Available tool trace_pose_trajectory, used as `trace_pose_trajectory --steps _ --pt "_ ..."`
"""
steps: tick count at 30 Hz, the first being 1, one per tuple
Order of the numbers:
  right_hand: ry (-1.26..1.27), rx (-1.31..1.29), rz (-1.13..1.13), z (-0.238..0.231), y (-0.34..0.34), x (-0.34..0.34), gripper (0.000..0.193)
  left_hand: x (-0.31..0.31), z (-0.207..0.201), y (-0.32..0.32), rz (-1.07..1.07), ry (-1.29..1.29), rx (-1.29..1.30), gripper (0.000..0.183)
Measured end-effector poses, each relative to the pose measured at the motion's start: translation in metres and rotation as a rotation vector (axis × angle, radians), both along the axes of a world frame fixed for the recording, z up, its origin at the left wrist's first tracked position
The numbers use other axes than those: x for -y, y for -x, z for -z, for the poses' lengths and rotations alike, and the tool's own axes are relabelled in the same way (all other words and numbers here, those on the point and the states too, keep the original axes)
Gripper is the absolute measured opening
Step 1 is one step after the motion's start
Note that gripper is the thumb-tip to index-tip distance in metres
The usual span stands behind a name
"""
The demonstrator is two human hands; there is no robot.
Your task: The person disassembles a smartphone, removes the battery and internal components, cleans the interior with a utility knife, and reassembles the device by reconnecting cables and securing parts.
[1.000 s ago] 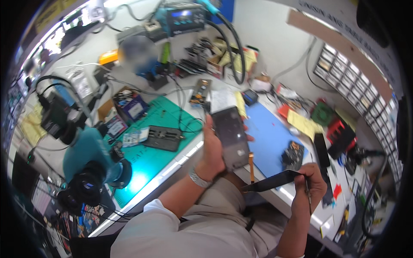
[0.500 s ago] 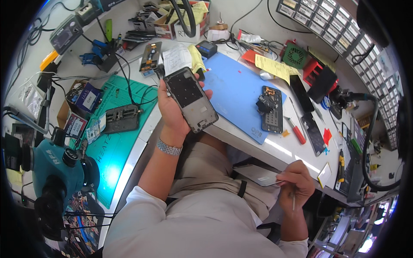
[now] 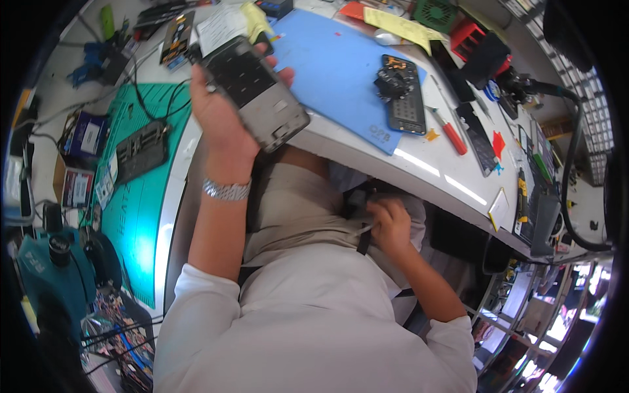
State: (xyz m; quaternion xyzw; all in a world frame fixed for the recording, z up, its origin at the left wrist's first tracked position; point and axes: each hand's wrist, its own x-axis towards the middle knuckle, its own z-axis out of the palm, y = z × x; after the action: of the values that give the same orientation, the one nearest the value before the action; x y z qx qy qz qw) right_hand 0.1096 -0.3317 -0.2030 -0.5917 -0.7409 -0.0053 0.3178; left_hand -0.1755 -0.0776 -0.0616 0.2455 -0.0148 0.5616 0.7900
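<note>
My left hand is closed around a phone frame, holding it tilted above the table's front edge. The frame's inner side faces up, with a large black area at the top and bare grey metal below. Down over my lap, my right hand is closed, somewhat smeared by motion. A thin pale stick-like tool pokes out from its fingers. On the blue mat lies another opened phone, with a dark, crumpled-looking part on top of it.
A green mat at the left carries an opened black holder. The microscope stands at the lower left. Right of the blue mat lie a red-handled screwdriver, a dark phone panel and a yellow-black cutter.
My right hand has moved left and up over my lap. The flat grey panel it held no longer shows. The view has shifted; my left hand still holds the phone frame.
</note>
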Motion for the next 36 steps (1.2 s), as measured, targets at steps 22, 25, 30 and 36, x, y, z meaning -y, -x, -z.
trace_pose_trajectory --steps 22,25,30,36 --pt "0.239 0.178 0.133 0.165 -0.021 -0.112 0.016 0.000 0.009 -0.027 -0.132 0.177 -0.231 0.090" --pt "0.084 0.353 0.009 0.144 -0.029 -0.098 0.023 0.003 0.009 -0.029 -0.122 0.116 -0.273 0.087" --pt "-0.087 0.430 -0.105 0.121 -0.041 -0.082 0.033 0.001 0.015 -0.028 -0.115 0.109 -0.249 0.086" --pt "-0.018 0.388 -0.059 0.137 -0.062 -0.073 0.037 -0.002 0.020 -0.025 -0.056 0.068 -0.229 0.085"
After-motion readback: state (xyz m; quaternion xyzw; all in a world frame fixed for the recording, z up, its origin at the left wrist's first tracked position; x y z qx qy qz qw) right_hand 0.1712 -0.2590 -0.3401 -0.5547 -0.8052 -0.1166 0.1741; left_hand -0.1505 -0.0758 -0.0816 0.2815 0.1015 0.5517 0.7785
